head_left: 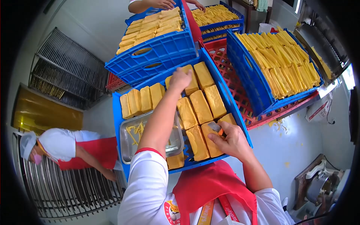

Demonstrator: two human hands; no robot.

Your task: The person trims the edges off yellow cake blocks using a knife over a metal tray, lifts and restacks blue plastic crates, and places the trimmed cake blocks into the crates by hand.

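Observation:
Yellow-orange loaf-shaped blocks (pixel 201 107) lie in rows in the blue crate (pixel 240 129) in front of me. At the crate's far side, my left hand (pixel 180 79) has its fingers closed against the edge of one block (pixel 192 83); its fingertips are partly hidden. My right hand (pixel 233 140), near the crate's right front, is closed on a small scraper (pixel 214 126) with a flat greyish blade and an orange part. The blade lies over a block's upper end. Under my left forearm sits a metal tray (pixel 129 153) holding thin yellow trimmings (pixel 135 132).
Blue crates of yellow blocks (pixel 150 28) and of yellow strips (pixel 277 62) stand behind and to the right. A red crate (pixel 258 122) lies beneath the right one. A co-worker in a red apron (pixel 90 153) bends at left by metal racks (pixel 63 67). Another person's hands are at top.

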